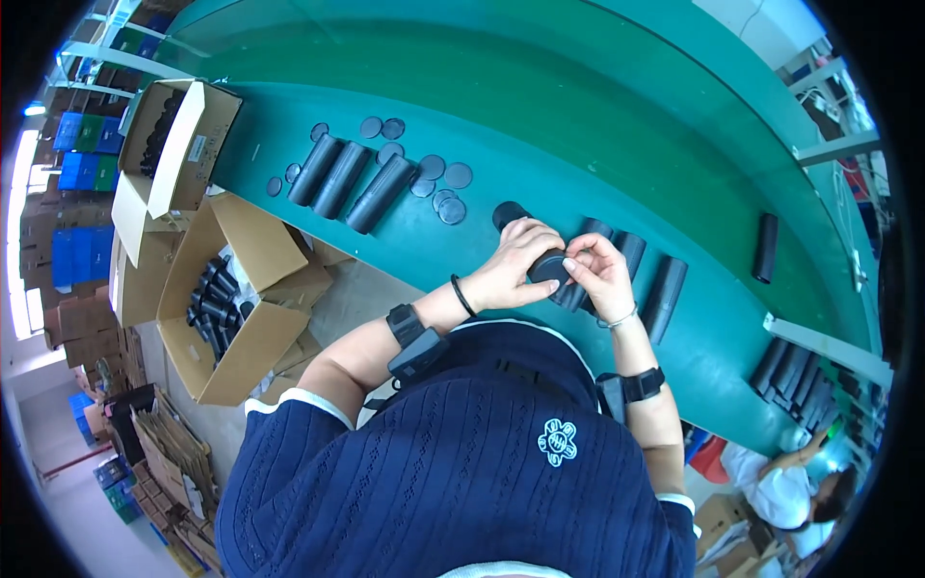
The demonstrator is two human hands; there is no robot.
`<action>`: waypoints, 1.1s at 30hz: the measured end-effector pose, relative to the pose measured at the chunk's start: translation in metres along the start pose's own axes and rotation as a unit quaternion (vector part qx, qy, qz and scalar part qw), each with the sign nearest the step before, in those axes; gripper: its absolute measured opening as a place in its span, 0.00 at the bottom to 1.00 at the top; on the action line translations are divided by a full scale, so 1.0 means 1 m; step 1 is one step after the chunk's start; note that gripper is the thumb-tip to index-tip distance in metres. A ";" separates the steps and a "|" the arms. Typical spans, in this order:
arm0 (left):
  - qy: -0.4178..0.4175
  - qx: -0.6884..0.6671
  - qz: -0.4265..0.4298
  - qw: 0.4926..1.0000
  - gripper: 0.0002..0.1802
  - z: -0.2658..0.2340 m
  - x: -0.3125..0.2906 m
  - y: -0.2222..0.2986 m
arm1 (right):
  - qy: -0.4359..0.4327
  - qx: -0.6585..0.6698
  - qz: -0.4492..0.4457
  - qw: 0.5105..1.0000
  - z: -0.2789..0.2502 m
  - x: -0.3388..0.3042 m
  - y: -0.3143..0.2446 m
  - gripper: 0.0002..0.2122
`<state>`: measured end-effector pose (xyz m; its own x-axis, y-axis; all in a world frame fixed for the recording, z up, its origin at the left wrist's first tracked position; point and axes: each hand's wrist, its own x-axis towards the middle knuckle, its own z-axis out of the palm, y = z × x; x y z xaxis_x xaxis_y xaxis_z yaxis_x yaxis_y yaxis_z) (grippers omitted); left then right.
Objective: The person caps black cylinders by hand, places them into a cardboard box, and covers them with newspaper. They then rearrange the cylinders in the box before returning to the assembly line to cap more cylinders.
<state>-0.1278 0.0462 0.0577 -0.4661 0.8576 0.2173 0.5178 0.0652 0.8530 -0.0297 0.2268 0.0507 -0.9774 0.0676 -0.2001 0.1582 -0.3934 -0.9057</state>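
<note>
My left hand is wrapped round a black tube, whose near end tilts up toward me. A round black cap sits at that end. At its right edge my right hand pinches with thumb and forefinger; the fingertips partly hide the contact. Several black tubes lie side by side just right of my hands, partly covered by my right hand. Farther left, three more tubes lie on the green table, with several loose black discs scattered around them.
Beyond the table's left end stand open cardboard boxes, one holding black parts. A single tube lies far right, and more tubes are heaped near another person. A green raised panel runs along the back.
</note>
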 end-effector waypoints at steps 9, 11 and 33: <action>-0.016 -0.637 -0.161 0.754 0.26 0.009 0.063 0.016 | -0.003 -0.187 0.059 0.980 -0.033 -0.035 -0.004 0.41; -0.008 -0.669 -0.193 0.718 0.32 0.029 0.083 0.007 | 0.051 -0.127 0.087 0.987 -0.044 -0.054 -0.009 0.37; -0.026 -0.029 -0.095 0.995 0.36 -0.001 0.015 -0.001 | 0.573 -0.099 -0.009 0.813 -0.379 -0.038 0.005 0.28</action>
<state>-0.1357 0.0582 0.0602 -0.5127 0.8582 0.0265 0.3819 0.2002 0.9022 0.0607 0.5695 -0.0875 -0.2253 0.9270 -0.2999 0.2754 -0.2346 -0.9323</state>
